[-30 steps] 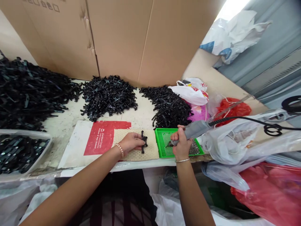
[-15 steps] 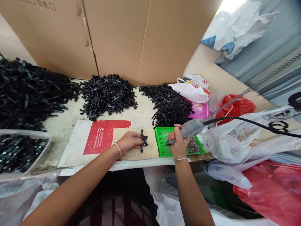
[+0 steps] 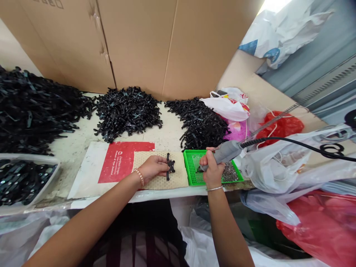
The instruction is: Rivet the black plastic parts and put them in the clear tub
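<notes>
My left hand [image 3: 155, 168] pinches a small black plastic part [image 3: 171, 167] against a honeycomb-patterned pad [image 3: 178, 181]. The part has a long straight bar and a shorter branched piece beside it. In my right hand [image 3: 213, 168] is a grey electric screwdriver [image 3: 226, 151], gripped round its body and pointing down to the left. Its tip is over the left side of a green perforated tray [image 3: 191, 181]. Small metal screws [image 3: 230, 172] lie heaped at the right of that tray. Whether a screw sits on the tip is too small to tell.
Black part piles stand at left [image 3: 30, 111], middle [image 3: 129, 113] and right [image 3: 203, 124]. A white bin [image 3: 57, 168] holds more parts at the left edge. Cardboard [image 3: 139, 48] rises behind. The screwdriver's black cable [image 3: 289, 141] crosses plastic bags [image 3: 267, 167] on the right.
Both hands, the black part and the screwdriver stay nearly in place. The view has shifted very slightly.
</notes>
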Demonstrator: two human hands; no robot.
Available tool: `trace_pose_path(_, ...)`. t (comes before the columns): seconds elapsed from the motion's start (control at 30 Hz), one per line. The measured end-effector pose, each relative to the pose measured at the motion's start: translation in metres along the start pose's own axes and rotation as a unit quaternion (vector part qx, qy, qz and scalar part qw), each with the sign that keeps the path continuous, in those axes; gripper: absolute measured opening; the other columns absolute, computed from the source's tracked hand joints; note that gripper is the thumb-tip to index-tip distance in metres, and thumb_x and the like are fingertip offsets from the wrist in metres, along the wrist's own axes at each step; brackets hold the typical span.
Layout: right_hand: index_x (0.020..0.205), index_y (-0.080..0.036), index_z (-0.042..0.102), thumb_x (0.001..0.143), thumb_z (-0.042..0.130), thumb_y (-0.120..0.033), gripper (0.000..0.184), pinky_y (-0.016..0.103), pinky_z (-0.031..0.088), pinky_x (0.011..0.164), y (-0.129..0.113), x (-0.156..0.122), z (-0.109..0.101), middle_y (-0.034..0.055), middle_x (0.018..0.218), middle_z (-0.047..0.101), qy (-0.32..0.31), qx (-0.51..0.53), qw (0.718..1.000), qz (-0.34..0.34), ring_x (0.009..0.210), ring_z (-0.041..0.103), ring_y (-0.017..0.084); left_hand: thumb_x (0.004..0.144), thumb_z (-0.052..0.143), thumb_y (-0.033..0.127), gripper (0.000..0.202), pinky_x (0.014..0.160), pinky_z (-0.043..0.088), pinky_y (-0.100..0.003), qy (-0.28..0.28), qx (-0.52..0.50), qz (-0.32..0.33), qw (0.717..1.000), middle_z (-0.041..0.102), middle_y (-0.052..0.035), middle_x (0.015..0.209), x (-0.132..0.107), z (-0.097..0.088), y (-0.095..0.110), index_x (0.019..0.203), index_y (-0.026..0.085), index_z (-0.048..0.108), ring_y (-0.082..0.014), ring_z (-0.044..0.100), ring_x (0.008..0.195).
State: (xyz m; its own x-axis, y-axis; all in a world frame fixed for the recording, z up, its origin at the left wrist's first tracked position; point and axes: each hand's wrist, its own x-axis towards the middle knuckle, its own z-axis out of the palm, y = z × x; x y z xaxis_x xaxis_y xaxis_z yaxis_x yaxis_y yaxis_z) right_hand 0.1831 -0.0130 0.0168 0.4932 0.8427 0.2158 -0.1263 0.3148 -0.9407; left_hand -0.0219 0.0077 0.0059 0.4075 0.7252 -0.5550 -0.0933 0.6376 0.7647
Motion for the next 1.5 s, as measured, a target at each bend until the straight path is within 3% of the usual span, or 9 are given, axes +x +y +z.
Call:
trace_pose_path(0.17, 0.083, -0.02, 0.055, 0.074, 0.073, -0.038, 0.026, 0.019, 0.034, 0.043, 0.003, -0.003, 0.0, -0.01, 0.047, 0.043, -0.01, 0.002, 1.0, -0.003, 0.041, 0.039, 0.007, 0.057, 0.077, 0.007, 0.022, 0.068, 0.056, -0.025, 0.001, -0.007, -0.001, 1.0, 0.071, -0.0053, 0.075, 0.001, -0.001, -0.001, 0.077, 0.011, 0.069, -0.0154, 0.067, 0.071)
trace_pose_path(0.37, 0.099, -0.019, 0.059, 0.074, 0.072, -0.036, 0.033, 0.019, 0.035, 0.044, -0.014, -0.001, 0.006, -0.0109, 0.046, 0.043, 0.024, 0.031, 0.999, -0.025, 0.041, 0.038, 0.007, 0.055, 0.077, 0.007, 0.022, 0.063, 0.055, -0.022, 0.001, -0.011, -0.001, 1.0, 0.071, -0.0064, 0.075, 0.004, -0.002, -0.003, 0.075, 0.01, 0.069, -0.0152, 0.067, 0.07)
trace_pose_path(0.53, 0.095, -0.022, 0.058, 0.073, 0.07, -0.042, 0.032, 0.018, 0.035, 0.044, -0.034, -0.004, 0.044, -0.0123, 0.044, 0.04, 0.025, 0.141, 0.99, -0.014, 0.039, 0.032, 0.007, 0.055, 0.076, 0.005, 0.019, 0.059, 0.054, -0.02, -0.004, -0.022, 0.006, 1.0, 0.069, -0.0046, 0.069, 0.004, 0.0, -0.003, 0.072, 0.01, 0.069, -0.0131, 0.065, 0.065)
trace_pose_path(0.67, 0.088, -0.021, 0.056, 0.071, 0.072, -0.043, 0.032, 0.018, 0.033, 0.043, -0.025, -0.016, 0.08, -0.0125, 0.043, 0.038, -0.017, 0.162, 0.985, 0.052, 0.038, 0.031, 0.006, 0.053, 0.078, 0.007, 0.02, 0.059, 0.054, -0.021, -0.003, -0.023, 0.01, 1.0, 0.068, -0.0029, 0.066, 0.003, 0.001, -0.002, 0.07, 0.01, 0.067, -0.0119, 0.064, 0.061)
trace_pose_path(0.77, 0.088, -0.021, 0.055, 0.071, 0.072, -0.043, 0.033, 0.018, 0.031, 0.043, -0.013, -0.02, 0.093, -0.0127, 0.044, 0.036, -0.026, 0.148, 0.986, 0.069, 0.038, 0.031, 0.006, 0.053, 0.078, 0.007, 0.019, 0.057, 0.054, -0.021, 0.003, -0.015, 0.011, 1.0, 0.064, -0.0002, 0.061, 0.005, 0.001, -0.003, 0.068, 0.01, 0.066, -0.0103, 0.062, 0.057)
trace_pose_path(1.5, 0.087, -0.021, 0.054, 0.069, 0.073, -0.042, 0.034, 0.018, 0.031, 0.043, -0.007, -0.02, 0.089, -0.0125, 0.043, 0.037, -0.022, 0.127, 0.99, 0.057, 0.039, 0.031, 0.006, 0.055, 0.077, 0.005, 0.02, 0.056, 0.053, -0.021, 0.007, -0.014, 0.013, 1.0, 0.061, 0.0029, 0.056, 0.006, 0.002, -0.004, 0.069, 0.012, 0.064, -0.0096, 0.06, 0.055)
